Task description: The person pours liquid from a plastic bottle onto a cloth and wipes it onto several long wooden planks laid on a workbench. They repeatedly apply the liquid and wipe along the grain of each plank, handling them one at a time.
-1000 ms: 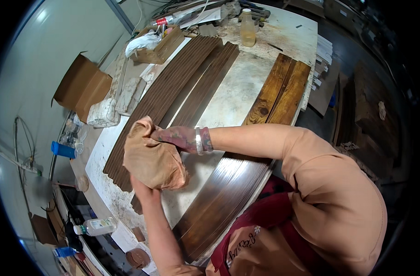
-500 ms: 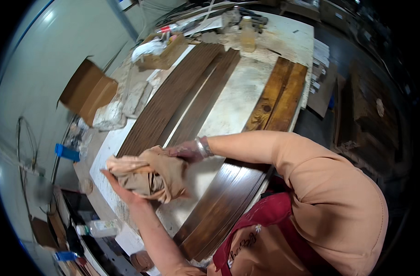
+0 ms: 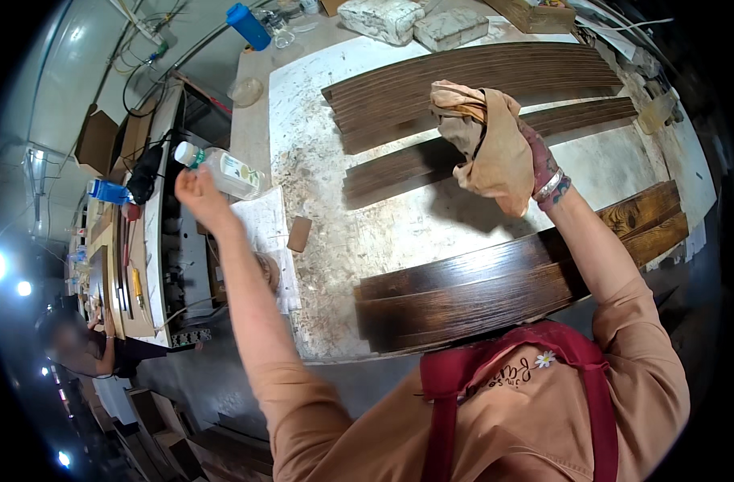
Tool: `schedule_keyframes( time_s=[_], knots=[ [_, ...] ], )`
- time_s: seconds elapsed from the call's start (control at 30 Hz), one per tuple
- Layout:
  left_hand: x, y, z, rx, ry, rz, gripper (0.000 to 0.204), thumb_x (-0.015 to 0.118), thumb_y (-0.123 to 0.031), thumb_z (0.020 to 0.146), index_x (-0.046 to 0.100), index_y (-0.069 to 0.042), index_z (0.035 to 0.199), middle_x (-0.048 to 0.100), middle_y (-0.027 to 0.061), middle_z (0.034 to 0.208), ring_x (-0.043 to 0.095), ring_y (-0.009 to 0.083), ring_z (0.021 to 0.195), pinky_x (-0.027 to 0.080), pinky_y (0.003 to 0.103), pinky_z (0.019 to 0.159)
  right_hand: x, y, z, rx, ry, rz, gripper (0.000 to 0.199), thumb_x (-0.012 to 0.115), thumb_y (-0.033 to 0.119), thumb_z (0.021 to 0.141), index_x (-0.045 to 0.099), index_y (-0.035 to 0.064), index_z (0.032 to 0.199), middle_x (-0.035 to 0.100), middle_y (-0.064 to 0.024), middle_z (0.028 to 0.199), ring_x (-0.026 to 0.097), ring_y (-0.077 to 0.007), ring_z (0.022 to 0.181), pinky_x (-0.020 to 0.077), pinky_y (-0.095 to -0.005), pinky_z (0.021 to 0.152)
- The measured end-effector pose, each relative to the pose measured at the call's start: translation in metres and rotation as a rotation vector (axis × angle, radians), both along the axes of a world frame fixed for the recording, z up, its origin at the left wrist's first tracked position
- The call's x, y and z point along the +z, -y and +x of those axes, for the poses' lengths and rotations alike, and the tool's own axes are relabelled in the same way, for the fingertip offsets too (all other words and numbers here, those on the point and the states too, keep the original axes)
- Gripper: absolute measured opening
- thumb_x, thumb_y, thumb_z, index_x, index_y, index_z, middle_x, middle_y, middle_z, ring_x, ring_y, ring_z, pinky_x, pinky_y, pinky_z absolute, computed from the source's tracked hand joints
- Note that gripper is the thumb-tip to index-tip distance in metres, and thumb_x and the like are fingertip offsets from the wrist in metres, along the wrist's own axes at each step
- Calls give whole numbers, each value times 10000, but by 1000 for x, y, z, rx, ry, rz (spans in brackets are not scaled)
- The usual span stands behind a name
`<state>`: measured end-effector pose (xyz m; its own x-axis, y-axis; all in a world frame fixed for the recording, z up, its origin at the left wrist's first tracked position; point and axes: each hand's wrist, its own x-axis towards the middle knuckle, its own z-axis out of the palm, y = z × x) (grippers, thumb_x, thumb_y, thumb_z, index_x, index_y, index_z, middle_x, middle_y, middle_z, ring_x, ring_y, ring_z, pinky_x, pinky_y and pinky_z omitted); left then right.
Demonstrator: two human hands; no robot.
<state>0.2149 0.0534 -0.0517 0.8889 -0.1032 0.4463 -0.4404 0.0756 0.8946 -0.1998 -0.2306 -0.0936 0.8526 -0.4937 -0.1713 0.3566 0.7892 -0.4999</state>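
Observation:
My right hand (image 3: 539, 161), with a band at its wrist, holds up a crumpled tan cloth (image 3: 495, 140) above the table. Below and around the cloth lie dark brown wooden boards: a wide ribbed group (image 3: 471, 84) at the far side, a narrower strip (image 3: 399, 171) in the middle, and glossy boards (image 3: 463, 293) along the near edge. My left hand (image 3: 200, 197) is out at the left, fingers loosely bent and apart, close beside a clear bottle (image 3: 234, 174) with a white cap. Whether it touches the bottle I cannot tell.
A small brown block (image 3: 299, 234) and paper sheets (image 3: 262, 221) lie near the table's left edge. Two whitish wrapped blocks (image 3: 380, 19) and a blue cup (image 3: 248, 26) stand at the back. A yellowish bottle (image 3: 658, 111) is at right. Another person (image 3: 81, 345) works at far left.
My view has turned left. The cloth, earlier bunched between both hands, is now in my right hand alone. My left hand has let go and moved out to the clear bottle.

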Motion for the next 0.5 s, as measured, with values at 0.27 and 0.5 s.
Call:
schedule_keyframes(
  time_s=[0.27, 0.5],
  knots=[
    [-61, 6, 80, -18, -134, 361, 1015, 797, -287, 801, 123, -28, 1515, 303, 196, 1495, 386, 329, 1340, 337, 419, 1116, -28, 27, -7, -77, -153, -40, 339, 568, 240, 972, 558, 33, 1240, 655, -104, 1138, 652, -203, 995, 548, -346, 872],
    [-66, 25, 78, 189, 104, 515, 901, 845, -246, 717, 341, -37, 1433, 503, 176, 1332, 505, 325, 1232, 403, 399, 1036, -30, 9, 10, -164, -180, 136, 383, 475, 263, 1007, 505, 29, 1308, 621, -155, 1219, 642, -292, 1065, 543, -443, 930]
  ],
)
